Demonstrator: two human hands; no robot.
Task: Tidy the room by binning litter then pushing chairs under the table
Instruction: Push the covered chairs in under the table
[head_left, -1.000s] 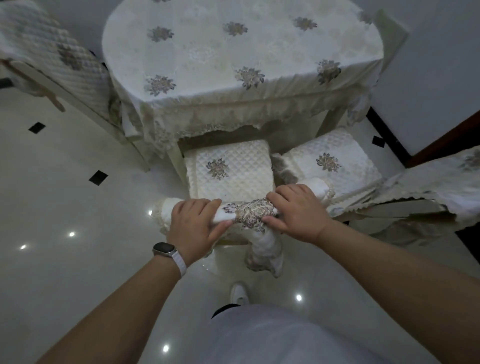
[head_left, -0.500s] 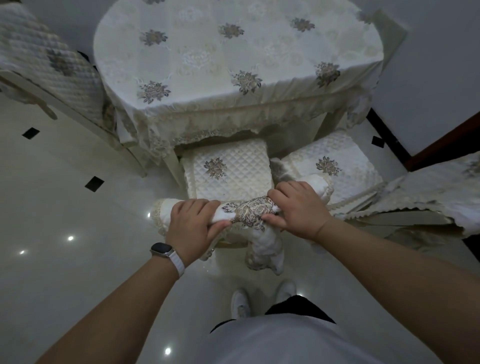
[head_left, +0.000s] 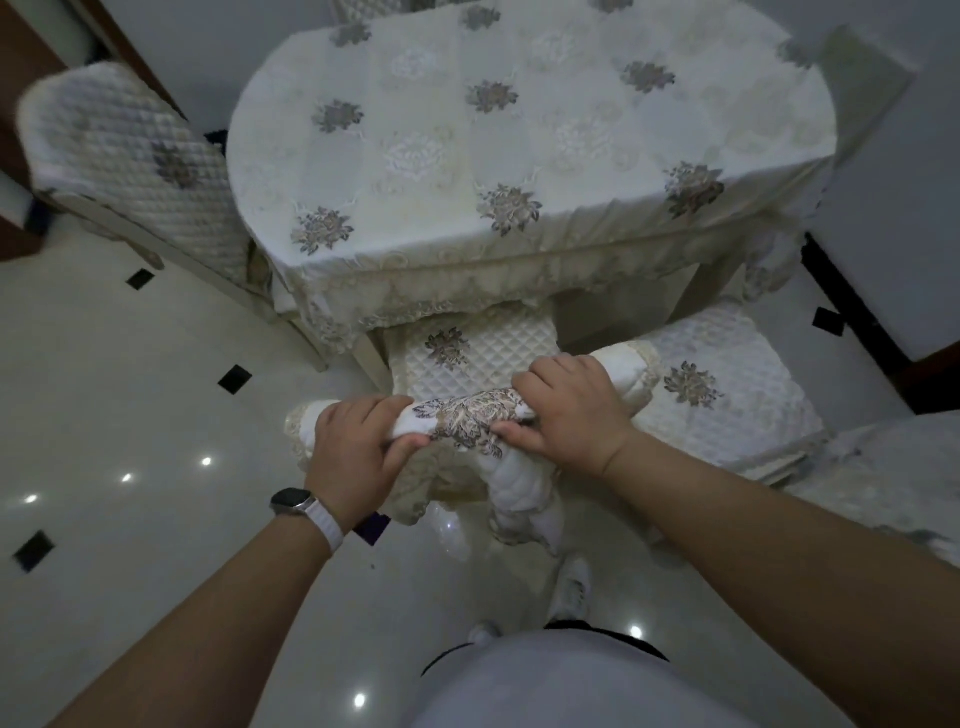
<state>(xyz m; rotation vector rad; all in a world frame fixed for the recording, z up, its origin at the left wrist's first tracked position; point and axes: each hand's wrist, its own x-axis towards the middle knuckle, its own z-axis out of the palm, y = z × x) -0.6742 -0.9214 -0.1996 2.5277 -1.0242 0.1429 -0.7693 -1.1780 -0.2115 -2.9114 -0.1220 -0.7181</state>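
Head view: the left grip and right grip are both curled tight round the padded top rail of the chair, thumbs on the near side. Its seat sits partly beneath the worktop edge, just beside a second chair; open floor lies to the left.

The chair sat with its seat partly under the bench, whose lace hem overhung the seat's far edge. A bench leg stood just beside the seat's left side, and a second chair crowded its right. Left of the leg, the tiled floor lay open as far as a third chair at the bench's left rim.
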